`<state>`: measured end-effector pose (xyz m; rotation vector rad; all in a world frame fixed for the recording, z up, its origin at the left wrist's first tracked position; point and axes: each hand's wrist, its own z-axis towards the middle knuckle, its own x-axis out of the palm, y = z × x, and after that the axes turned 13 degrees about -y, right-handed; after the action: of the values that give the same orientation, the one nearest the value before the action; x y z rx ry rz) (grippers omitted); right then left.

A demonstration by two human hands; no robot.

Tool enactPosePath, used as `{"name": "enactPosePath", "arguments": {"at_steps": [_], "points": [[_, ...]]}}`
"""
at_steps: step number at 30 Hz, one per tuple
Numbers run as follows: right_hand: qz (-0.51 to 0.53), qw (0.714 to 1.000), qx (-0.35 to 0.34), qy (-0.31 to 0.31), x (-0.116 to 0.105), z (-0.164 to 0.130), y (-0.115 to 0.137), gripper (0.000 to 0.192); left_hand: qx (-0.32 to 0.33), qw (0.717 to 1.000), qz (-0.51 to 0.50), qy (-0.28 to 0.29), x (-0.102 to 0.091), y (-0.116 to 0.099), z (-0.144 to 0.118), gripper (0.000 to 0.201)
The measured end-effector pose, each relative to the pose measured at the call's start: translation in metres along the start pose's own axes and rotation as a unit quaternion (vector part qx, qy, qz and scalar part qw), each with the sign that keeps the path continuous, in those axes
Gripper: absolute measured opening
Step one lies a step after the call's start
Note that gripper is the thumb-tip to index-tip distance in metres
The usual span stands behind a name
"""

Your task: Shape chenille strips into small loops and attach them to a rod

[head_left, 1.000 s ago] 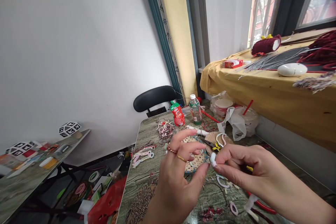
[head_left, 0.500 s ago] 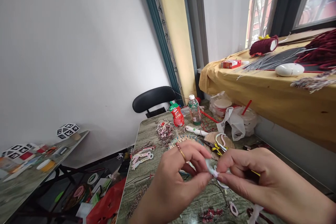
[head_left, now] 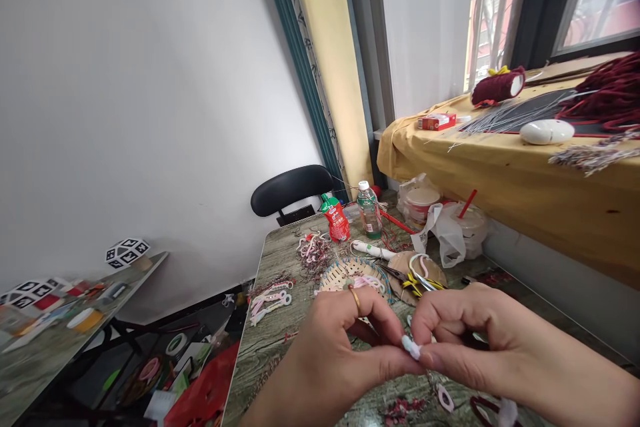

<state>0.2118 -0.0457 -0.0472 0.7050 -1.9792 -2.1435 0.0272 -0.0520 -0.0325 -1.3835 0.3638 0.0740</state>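
Observation:
Pinched between the fingertips of both hands is a short piece of pale fuzzy cord (head_left: 411,347), whitish with a light blue tint. My left hand (head_left: 350,343) closes thumb and forefinger on its left side; a gold ring is on one finger. From the other side, my right hand (head_left: 467,340) grips it with thumb and forefinger, its other fingers curled in. The cord's ends are mostly hidden by the fingers. Just beyond the hands lies a round woven basket (head_left: 333,273) with pink and white twisted pieces in it. Yellow-handled pliers (head_left: 413,285) rest to its right on a round cardboard piece (head_left: 435,268).
Farther back stand a red pouch (head_left: 336,220) and a plastic bottle (head_left: 369,213). Tangled yarn scraps (head_left: 314,248) and pale looped pieces (head_left: 270,300) lie at left. A bagged cup with a straw (head_left: 467,227) stands below the yellow-covered ledge (head_left: 500,180). A pink loop (head_left: 445,398) lies near me.
Both hands have drawn slightly lower and nearer to me. The cord, which showed a raised curved end before, now shows as a short compact piece. More of the basket is visible.

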Motion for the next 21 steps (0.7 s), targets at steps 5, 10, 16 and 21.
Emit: {"name": "enactPosePath", "arguments": {"at_steps": [5, 10, 16, 21], "points": [[0.04, 0.999, 0.028, 0.013, -0.002, 0.004, -0.005, 0.021, 0.059, 0.997, 0.055, -0.017, 0.003, -0.004, -0.004, 0.009], [0.085, 0.995, 0.042, 0.044, -0.005, 0.005, -0.003, 0.03, 0.03, 0.999, 0.021, 0.022, -0.004, -0.009, -0.001, 0.01], [0.061, 0.994, 0.054, 0.072, -0.008, 0.009, -0.001, 0.029, -0.136, 0.976, -0.139, 0.101, -0.006, 0.002, 0.017, 0.024], [0.022, 0.998, 0.026, 0.049, -0.005, 0.009, -0.015, 0.021, -0.16, 0.977, -0.121, 0.074, -0.002, 0.006, 0.017, 0.026]]}}
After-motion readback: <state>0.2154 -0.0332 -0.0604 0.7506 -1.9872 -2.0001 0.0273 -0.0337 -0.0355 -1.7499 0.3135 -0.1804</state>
